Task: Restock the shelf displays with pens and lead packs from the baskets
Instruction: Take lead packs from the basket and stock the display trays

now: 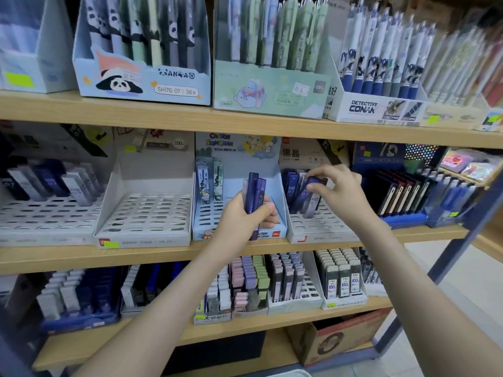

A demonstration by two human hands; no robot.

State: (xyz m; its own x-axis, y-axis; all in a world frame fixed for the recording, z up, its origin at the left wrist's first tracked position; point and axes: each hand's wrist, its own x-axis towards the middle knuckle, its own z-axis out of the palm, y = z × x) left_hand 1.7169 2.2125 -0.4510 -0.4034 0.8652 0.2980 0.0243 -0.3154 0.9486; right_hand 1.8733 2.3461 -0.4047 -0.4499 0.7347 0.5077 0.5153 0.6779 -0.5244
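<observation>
Your left hand (242, 219) grips a small upright bundle of dark blue lead packs (255, 191) in front of the middle shelf (68, 254). Your right hand (341, 193) pinches a single blue lead pack (313, 185), tilted, over the white slotted display box (318, 227), beside the HB 07 packs (290, 189) standing at its back.

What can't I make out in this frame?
Head view:
How many lead packs the left hand holds: they overlap and its fingers cover their lower ends.
Whether the pack the right hand pinches is seated: neighbouring packs hide its lower end.
The baskets: outside the frame.
The pens' tops on the upper shelf: cut off by the top edge.
</observation>
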